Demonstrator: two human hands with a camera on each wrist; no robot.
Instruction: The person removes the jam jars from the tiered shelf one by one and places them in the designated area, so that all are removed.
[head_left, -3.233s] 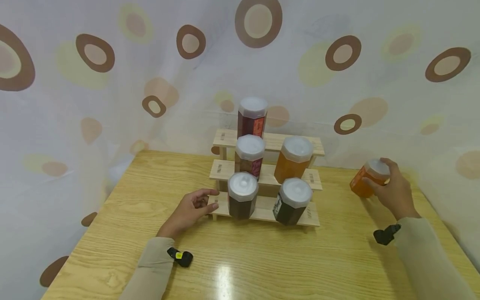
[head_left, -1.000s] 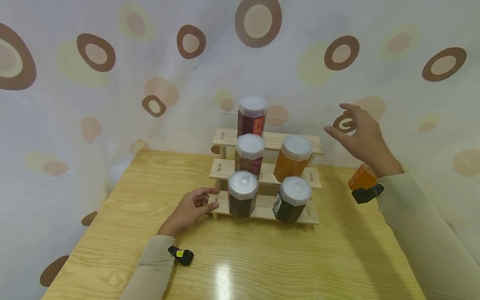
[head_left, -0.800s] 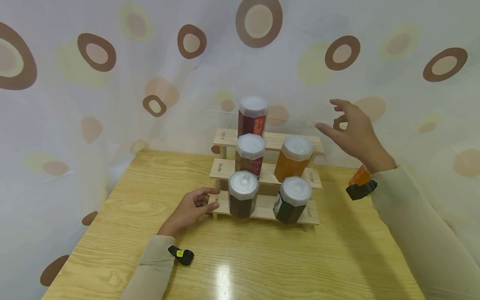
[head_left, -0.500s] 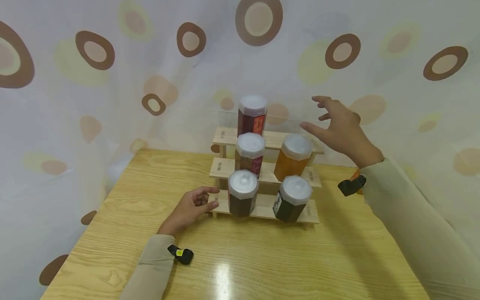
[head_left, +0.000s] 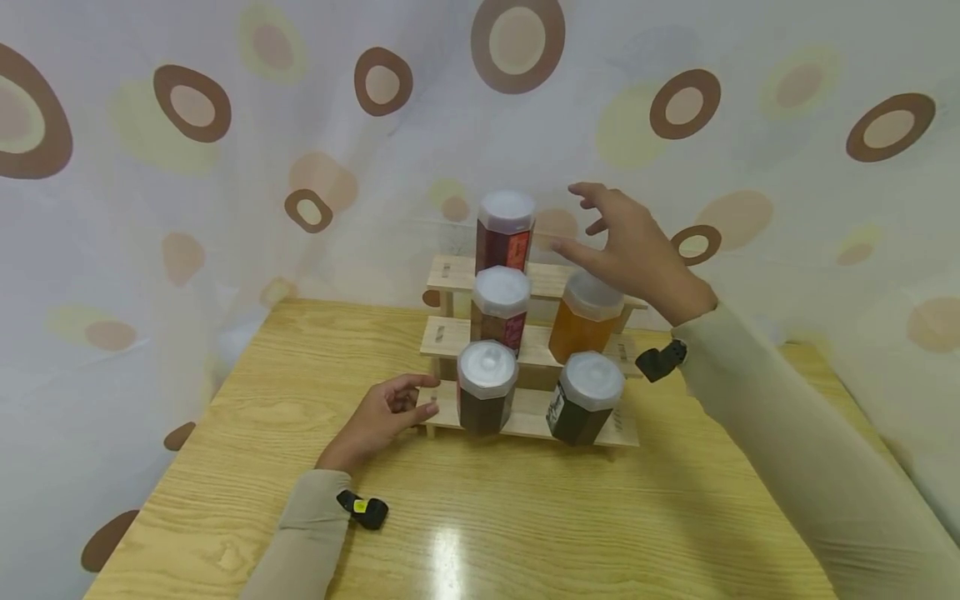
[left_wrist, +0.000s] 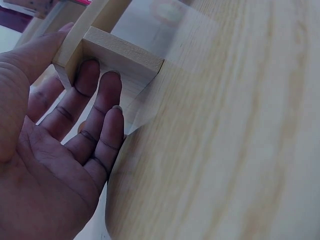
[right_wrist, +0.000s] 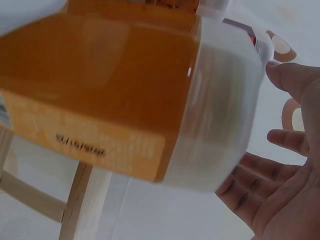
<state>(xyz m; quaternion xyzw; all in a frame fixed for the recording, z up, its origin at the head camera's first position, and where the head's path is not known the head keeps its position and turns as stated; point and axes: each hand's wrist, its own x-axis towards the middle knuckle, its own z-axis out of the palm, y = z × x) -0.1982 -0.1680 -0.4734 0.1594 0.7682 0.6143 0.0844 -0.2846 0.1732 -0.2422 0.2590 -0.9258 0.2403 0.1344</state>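
Observation:
A three-tier wooden display rack (head_left: 528, 408) holds several lidded jars. My left hand (head_left: 378, 421) grips the left end of its lowest shelf; in the left wrist view the fingertips (left_wrist: 111, 90) curl under the board. Above the middle tier's orange jar (head_left: 576, 335), my right hand (head_left: 637, 254) hangs in the air with spread fingers, holding nothing. Its fingertips are to the right of the dark red jar (head_left: 491, 250) on the top shelf, apart from it. The right wrist view shows the orange jar's lid (right_wrist: 217, 110) close to that hand.
A brown jar (head_left: 491, 327) stands on the middle shelf. Two dark jars, a left one (head_left: 483, 411) and a right one (head_left: 577, 421), stand on the lowest shelf. The wooden table (head_left: 487, 533) ends at a patterned curtain (head_left: 420, 167). My right sleeve (head_left: 780, 417) crosses the table's right side.
My right hand has let go of an orange jar on the table at right, risen and moved left over the rack. The sleeve now hides that jar. My left hand stays put.

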